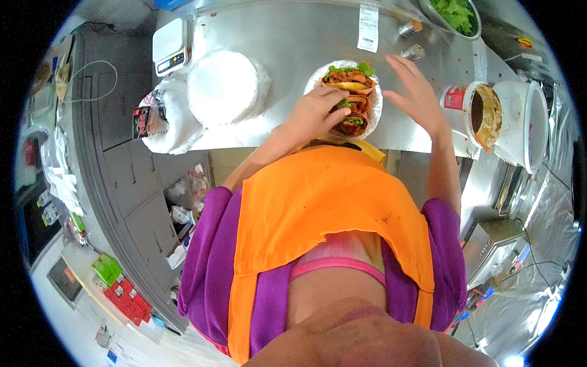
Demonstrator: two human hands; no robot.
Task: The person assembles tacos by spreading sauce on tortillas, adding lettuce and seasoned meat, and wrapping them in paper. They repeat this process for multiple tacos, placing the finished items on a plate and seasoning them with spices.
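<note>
Several folded flatbreads stuffed with lettuce and browned filling (350,78) stand in a row in a round white bowl (377,115) near the counter's front edge. My left hand (315,113) reaches over the bowl's left rim, its fingers and thumb bent round the left side of the middle flatbread. Part of that flatbread is hidden under the fingers. To the right of the bowl, my right hand (419,95) hovers with fingers and thumb spread, holding nothing.
Left on the steel counter (287,46) are a stack of white round lids or bowls (223,85), a plastic bag (177,122) and a white scale (170,46). A receipt (367,30), two shakers (413,52), a lettuce bowl (452,15) and a sauce-stained tub (486,113) stand farther right.
</note>
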